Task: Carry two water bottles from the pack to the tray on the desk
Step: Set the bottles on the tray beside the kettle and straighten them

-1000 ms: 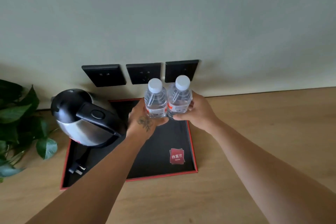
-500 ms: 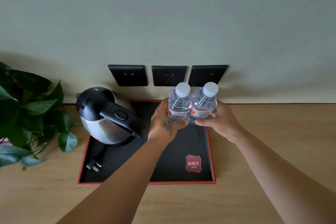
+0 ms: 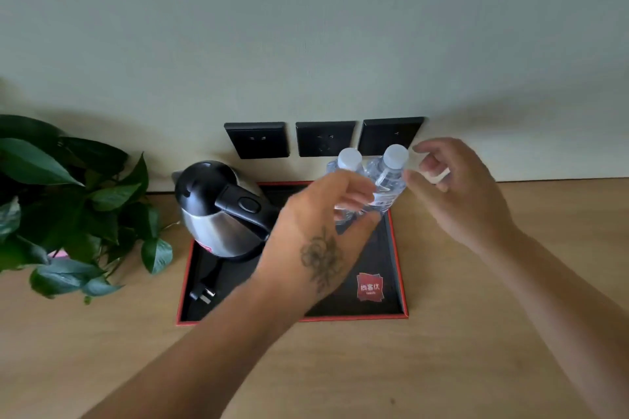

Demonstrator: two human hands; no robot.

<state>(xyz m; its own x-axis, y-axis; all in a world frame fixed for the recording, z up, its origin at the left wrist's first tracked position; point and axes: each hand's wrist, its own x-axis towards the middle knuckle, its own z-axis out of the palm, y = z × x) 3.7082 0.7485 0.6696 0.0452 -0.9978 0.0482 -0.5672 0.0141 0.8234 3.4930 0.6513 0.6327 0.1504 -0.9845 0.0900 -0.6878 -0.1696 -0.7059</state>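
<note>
Two clear water bottles with white caps, left bottle [image 3: 349,160] and right bottle [image 3: 391,177], stand upright side by side, touching, in the far right corner of the tray [image 3: 396,269], a black tray with a red rim on the wooden desk [image 3: 476,333]. Bottle labels are partly hidden and too blurred to read. Left hand [image 3: 320,235], a flower tattoo on its back, sits in front of the left bottle with fingers loosely curled and parted; whether they touch the bottle cannot be told. Right hand [image 3: 456,194] is just to the right of the right bottle, fingers spread and curled, gripping nothing. Near right corner of the tray carries a red square emblem [image 3: 370,286] with three Chinese characters, reading roughly 尚客优; the small line below is illegible. Steel kettle [image 3: 221,211] with black lid and handle stands on the tray's left side, its plug [image 3: 203,296] lying in front. Three black wall sockets [image 3: 325,138] behind. Leafy green plant [image 3: 64,204] at far left.
</note>
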